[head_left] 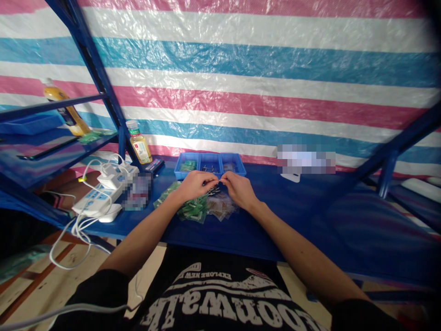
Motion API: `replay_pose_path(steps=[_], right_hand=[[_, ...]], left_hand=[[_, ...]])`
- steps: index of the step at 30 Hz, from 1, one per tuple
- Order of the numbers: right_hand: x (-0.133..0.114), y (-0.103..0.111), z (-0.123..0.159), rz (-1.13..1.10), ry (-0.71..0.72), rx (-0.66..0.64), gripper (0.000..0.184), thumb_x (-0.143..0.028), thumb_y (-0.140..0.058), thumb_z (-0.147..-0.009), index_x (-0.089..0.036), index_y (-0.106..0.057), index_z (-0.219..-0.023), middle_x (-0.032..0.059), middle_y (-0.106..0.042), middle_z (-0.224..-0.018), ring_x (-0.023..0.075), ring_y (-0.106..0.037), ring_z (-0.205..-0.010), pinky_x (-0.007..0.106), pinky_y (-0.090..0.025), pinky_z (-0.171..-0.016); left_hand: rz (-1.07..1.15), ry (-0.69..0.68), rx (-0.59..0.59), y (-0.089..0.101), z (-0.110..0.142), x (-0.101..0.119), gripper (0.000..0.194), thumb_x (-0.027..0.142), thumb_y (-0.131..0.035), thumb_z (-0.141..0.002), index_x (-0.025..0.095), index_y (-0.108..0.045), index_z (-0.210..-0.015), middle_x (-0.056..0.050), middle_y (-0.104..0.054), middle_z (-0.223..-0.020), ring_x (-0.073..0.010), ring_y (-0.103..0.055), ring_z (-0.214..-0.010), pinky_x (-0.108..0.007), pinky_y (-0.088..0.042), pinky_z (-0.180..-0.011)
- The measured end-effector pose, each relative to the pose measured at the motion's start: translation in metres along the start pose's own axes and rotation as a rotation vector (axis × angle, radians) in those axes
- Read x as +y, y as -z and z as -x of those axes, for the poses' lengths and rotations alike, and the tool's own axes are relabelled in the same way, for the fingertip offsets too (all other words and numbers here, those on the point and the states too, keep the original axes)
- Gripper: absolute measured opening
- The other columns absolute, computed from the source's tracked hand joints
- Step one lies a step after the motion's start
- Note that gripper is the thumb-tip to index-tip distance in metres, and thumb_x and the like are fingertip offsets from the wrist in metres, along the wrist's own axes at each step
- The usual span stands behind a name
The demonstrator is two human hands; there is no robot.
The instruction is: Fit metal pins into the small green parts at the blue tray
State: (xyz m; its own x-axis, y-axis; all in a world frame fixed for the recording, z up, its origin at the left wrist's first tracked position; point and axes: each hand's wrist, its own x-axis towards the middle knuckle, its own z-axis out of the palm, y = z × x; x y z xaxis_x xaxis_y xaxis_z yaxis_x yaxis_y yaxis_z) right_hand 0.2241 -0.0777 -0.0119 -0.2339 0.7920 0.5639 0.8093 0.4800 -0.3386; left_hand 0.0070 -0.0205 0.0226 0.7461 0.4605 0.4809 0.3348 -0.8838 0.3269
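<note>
Left hand (pixel 194 185) and right hand (pixel 239 190) curve toward each other, fingers bent and tips nearly meeting above a blue shelf top (pixel 275 225). Neither hand is clenched into a fist. Something small and dark may sit between the fingertips, but it is too small to tell whether either hand grasps anything.

Just below the hands lies a small heap of dark metal pieces (pixel 213 190). Green packets (pixel 193 210) spread under the left hand, and clear bags of tan parts (pixel 222 206) lie just beside them under the right. Just beyond the hands stands a blue three-compartment tray (pixel 211 155), with green packets in its left compartment, small dark metal pieces in the middle and bagged parts in the right.

Farther left are a bottle with a green cap (pixel 138 142), white power strips (pixel 98 200) and tangled white cables (pixel 77 234). A blurred object (pixel 306 158) stands to the right. A striped tarp (pixel 220 59) hangs behind a blue steel rack (pixel 93 59).
</note>
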Motion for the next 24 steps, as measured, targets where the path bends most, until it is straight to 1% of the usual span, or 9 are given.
replay_pose_path(steps=[4, 7, 10, 13, 15, 19, 21, 22, 24], right_hand=[[-0.001, 0.002, -0.001, 0.054, -0.057, -0.015, 0.027, -0.034, -0.042, -0.110, -0.024, -0.060, -0.093, 0.0032, -0.073, -0.092, 0.0201, -0.067, -0.083, 0.029, -0.041, -0.074], [-0.002, 0.003, -0.001, 0.081, -0.098, 0.001, 0.028, -0.034, -0.041, -0.110, -0.023, -0.059, -0.091, 0.0040, -0.073, -0.092, 0.0207, -0.067, -0.084, 0.029, -0.041, -0.072], [0.000, 0.003, -0.002, 0.058, -0.103, 0.035, 0.024, -0.033, -0.043, -0.109, -0.024, -0.060, -0.093, 0.0047, -0.074, -0.094, 0.0217, -0.068, -0.085, 0.030, -0.043, -0.074], [0.003, 0.001, -0.002, 0.020, -0.083, 0.057, 0.017, -0.032, -0.048, -0.107, -0.024, -0.061, -0.099, 0.0051, -0.075, -0.098, 0.0233, -0.069, -0.087, 0.031, -0.046, -0.075], [0.003, 0.001, -0.002, -0.001, -0.087, 0.077, 0.014, -0.031, -0.049, -0.106, -0.025, -0.062, -0.108, 0.0060, -0.075, -0.103, 0.0249, -0.070, -0.091, 0.032, -0.048, -0.077], [0.003, 0.001, -0.002, -0.030, -0.109, 0.120, 0.024, -0.027, -0.050, -0.105, -0.024, -0.056, -0.128, 0.0083, -0.074, -0.112, 0.0254, -0.070, -0.095, 0.035, -0.051, -0.080], [0.003, 0.001, -0.002, -0.026, -0.082, 0.093, 0.021, -0.025, -0.052, -0.103, -0.024, -0.058, -0.124, 0.0075, -0.073, -0.111, 0.0239, -0.069, -0.093, 0.034, -0.050, -0.080], [0.003, 0.000, -0.001, -0.014, -0.059, 0.062, 0.017, -0.024, -0.052, -0.103, -0.024, -0.060, -0.118, 0.0067, -0.072, -0.108, 0.0232, -0.068, -0.091, 0.033, -0.050, -0.079], [0.003, -0.001, 0.000, 0.019, -0.014, -0.012, 0.010, -0.022, -0.054, -0.102, -0.024, -0.063, -0.105, 0.0052, -0.071, -0.102, 0.0216, -0.066, -0.088, 0.030, -0.047, -0.076]], left_hand=[[0.005, 0.005, 0.005, 0.000, 0.000, 0.000, 0.030, 0.039, -0.053, -0.104, 0.020, -0.077, -0.102, -0.004, -0.077, -0.091, -0.0169, -0.070, -0.080, -0.026, -0.047, -0.076], [-0.005, 0.022, 0.019, 0.002, 0.000, 0.000, 0.029, 0.038, -0.055, -0.103, 0.020, -0.077, -0.102, -0.003, -0.076, -0.084, -0.0152, -0.067, -0.073, -0.025, -0.045, -0.070], [-0.018, 0.047, 0.043, 0.003, 0.000, 0.001, 0.026, 0.037, -0.057, -0.102, 0.021, -0.077, -0.102, 0.000, -0.073, -0.076, -0.0136, -0.064, -0.067, -0.024, -0.042, -0.066], [-0.018, 0.088, 0.064, 0.003, 0.000, 0.001, 0.024, 0.037, -0.059, -0.100, 0.022, -0.077, -0.100, 0.000, -0.072, -0.074, -0.0135, -0.063, -0.067, -0.024, -0.042, -0.066], [-0.024, 0.133, 0.097, 0.002, 0.000, -0.001, 0.022, 0.037, -0.061, -0.098, 0.021, -0.077, -0.096, 0.000, -0.072, -0.073, -0.0137, -0.063, -0.066, -0.024, -0.043, -0.066], [-0.048, 0.293, 0.236, 0.000, -0.001, -0.010, 0.020, 0.036, -0.063, -0.096, 0.021, -0.075, -0.089, 0.000, -0.073, -0.073, -0.0141, -0.064, -0.065, -0.025, -0.045, -0.064], [-0.051, 0.391, 0.313, 0.000, -0.001, -0.017, 0.018, 0.037, -0.066, -0.094, 0.023, -0.077, -0.098, 0.000, -0.074, -0.075, -0.0154, -0.066, -0.067, -0.025, -0.046, -0.065], [-0.051, 0.428, 0.331, 0.000, -0.001, -0.020, 0.022, 0.038, -0.069, -0.093, 0.024, -0.076, -0.108, 0.000, -0.075, -0.076, -0.0164, -0.067, -0.069, -0.026, -0.047, -0.065], [-0.058, 0.468, 0.325, 0.000, -0.001, -0.023, 0.038, 0.038, -0.072, -0.091, 0.025, -0.072, -0.126, 0.000, -0.077, -0.080, -0.0180, -0.069, -0.072, -0.026, -0.048, -0.066]])
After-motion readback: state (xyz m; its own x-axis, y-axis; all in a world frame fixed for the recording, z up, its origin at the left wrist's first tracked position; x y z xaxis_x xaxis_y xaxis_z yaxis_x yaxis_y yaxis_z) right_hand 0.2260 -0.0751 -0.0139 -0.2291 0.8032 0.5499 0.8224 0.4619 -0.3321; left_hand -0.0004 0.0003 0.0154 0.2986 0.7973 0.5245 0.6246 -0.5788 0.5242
